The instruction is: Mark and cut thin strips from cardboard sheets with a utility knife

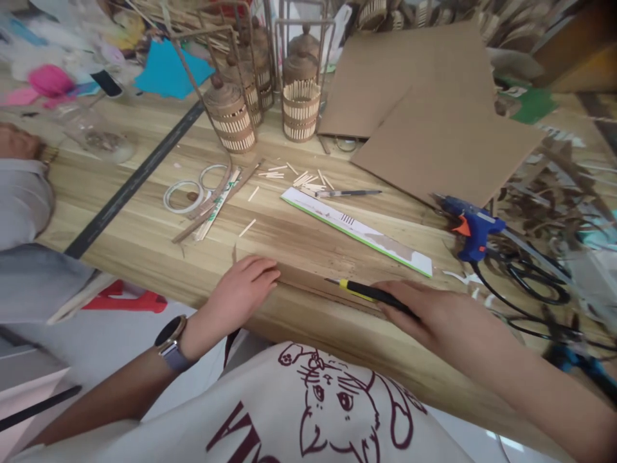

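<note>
My right hand (424, 312) is closed round a black and yellow craft knife (371, 292), its thin blade pointing left just above a brown cardboard strip (306, 278). The strip lies along the near edge of the wooden table. My left hand (245, 286) rests on the strip's left part, fingers stretched out and pressing down, with nothing gripped. Beyond the strip lies a long white card ruler-like piece (357, 228) with a green edge. A dark pen (349, 192) and several short pale sticks (308, 180) lie just past it.
A blue glue gun (475, 225) with a black cable sits at right, near large cardboard sheets (443, 135). Tape rolls (183, 197) and wood strips (219, 206) lie at left. Several small stick-walled lanterns (231, 119) stand behind. Another person's sleeve (24, 199) is at far left.
</note>
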Demonstrator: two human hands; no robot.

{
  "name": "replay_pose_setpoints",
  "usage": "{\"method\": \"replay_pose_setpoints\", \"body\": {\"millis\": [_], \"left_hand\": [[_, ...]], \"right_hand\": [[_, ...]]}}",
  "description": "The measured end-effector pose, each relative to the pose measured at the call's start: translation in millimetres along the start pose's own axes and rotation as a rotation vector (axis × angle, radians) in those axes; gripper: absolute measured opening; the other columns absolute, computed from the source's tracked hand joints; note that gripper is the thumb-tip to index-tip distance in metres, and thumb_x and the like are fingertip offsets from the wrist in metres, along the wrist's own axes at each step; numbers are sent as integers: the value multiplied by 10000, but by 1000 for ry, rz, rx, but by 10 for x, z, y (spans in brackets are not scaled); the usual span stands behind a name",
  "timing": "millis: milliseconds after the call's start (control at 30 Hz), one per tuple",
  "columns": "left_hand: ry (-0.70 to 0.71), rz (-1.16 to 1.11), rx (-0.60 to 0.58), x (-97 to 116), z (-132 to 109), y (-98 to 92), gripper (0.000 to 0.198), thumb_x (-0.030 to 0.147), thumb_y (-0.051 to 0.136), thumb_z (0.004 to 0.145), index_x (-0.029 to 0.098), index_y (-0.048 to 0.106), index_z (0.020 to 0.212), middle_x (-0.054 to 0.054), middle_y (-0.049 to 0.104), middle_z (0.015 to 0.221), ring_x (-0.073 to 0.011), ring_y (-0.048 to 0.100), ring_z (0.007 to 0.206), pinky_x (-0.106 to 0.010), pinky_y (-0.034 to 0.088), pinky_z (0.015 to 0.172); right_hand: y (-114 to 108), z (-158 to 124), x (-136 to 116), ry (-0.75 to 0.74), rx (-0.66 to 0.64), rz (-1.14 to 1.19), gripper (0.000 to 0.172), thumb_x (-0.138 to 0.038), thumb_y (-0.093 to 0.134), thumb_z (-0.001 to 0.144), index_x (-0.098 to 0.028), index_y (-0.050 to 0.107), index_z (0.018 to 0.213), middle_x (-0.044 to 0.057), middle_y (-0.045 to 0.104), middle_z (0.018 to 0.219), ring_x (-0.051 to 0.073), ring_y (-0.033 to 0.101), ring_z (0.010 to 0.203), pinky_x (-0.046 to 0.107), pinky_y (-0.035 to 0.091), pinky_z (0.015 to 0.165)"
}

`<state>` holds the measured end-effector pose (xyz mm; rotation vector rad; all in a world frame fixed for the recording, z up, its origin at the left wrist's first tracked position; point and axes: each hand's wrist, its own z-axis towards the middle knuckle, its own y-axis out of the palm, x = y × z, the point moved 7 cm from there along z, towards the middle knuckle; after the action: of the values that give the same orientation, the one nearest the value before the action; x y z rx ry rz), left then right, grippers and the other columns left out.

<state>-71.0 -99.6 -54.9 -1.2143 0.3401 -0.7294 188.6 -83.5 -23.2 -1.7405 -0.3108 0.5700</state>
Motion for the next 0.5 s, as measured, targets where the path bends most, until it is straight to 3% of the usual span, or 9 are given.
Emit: {"method": "replay_pose_setpoints", "body": {"millis": [100,200,500], "left_hand": [[20,-63,1,-56,-44,19,276,186,432,1051,121,700,1054,-109,719,1106,-217,655,1048,-367,588,914],[24,-97,3,-49,-44,52,289,192,422,1058,126,704,1062,-110,725,1121,-207,661,1075,-375,584,947],[-19,-86,-22,-39,3,29,332,188,410,1060,114,720,969,-108,742,1083,-197,686,1041,-358,587,954]], "right_hand": [[42,229,-255,-35,-108,63,307,-370,433,995,-274,690,1133,32,771,914,190,708,674,280,486,562],[51,398,-433,-31,-130,91,277,-333,443,992,-256,685,1103,30,751,867,179,690,669,269,457,575],[103,559,-633,-58,-165,82,264,-299,416,986,-253,663,1067,25,734,817,173,665,643,262,412,553]]}}
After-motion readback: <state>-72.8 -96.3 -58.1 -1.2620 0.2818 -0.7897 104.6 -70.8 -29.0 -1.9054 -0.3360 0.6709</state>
